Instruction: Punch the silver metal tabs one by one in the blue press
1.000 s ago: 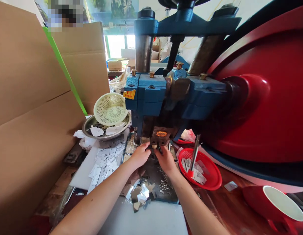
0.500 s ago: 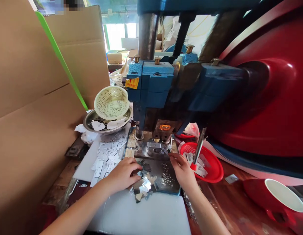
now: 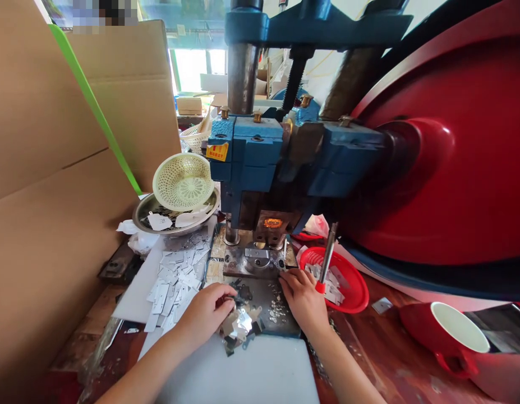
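Note:
My left hand is at the left side of a heap of small shiny metal plates, its thumb and index finger closed together over the heap's edge. What they pinch is hidden. At the right front of the press die, my right hand has its fingers bent together. A small metal plate with a hole shows at its fingertips, against the die's edge. Above the die hangs the blue press head. Small round metal bits lie scattered on the dark bed plate between my hands.
Flat metal blanks spread to the left, below a steel bowl and a pale colander. On the right are a red basket of plates, a red-handled rod, a red mug and a big red flywheel.
The view has shifted, so the press sits further left and more of its top shows. My right fingers have curled in at the die's edge, where a small plate now shows. The left fingers have closed.

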Tool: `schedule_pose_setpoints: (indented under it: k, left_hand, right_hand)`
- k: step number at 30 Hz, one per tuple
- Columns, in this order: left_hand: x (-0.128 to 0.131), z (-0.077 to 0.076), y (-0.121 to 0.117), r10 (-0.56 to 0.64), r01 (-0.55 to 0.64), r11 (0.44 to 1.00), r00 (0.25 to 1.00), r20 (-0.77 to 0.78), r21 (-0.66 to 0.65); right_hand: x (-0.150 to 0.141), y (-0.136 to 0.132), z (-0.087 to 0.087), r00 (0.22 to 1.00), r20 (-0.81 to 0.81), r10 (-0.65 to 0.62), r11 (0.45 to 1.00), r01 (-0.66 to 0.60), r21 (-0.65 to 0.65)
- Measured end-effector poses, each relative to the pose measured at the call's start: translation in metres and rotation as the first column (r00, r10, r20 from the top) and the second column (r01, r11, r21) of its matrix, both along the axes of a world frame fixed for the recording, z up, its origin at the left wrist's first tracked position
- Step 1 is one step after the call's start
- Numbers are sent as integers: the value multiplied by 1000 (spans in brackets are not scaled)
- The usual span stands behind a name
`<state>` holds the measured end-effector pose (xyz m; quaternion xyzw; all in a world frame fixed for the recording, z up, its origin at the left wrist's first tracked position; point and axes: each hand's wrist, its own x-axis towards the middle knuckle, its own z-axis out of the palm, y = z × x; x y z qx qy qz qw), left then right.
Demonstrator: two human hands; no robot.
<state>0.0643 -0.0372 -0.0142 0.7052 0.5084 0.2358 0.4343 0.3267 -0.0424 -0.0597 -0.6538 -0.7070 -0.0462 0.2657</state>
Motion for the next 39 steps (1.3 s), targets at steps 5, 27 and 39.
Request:
schedule_pose_setpoints:
  k: [5, 27, 39]
  left_hand:
    - [8, 4, 11, 105, -93, 992, 980, 167, -80]
    - [55, 19, 72, 228, -252, 963, 953, 200, 100]
    - [72, 3, 88, 241, -257, 936, 966, 94, 242]
  right_hand:
    - [-5, 9, 10, 989, -146, 36, 997, -26, 68]
    - [-43, 35, 48, 985, 134, 109, 989, -121, 80]
    - [-34, 37, 35, 991, 29, 133, 989, -135, 56]
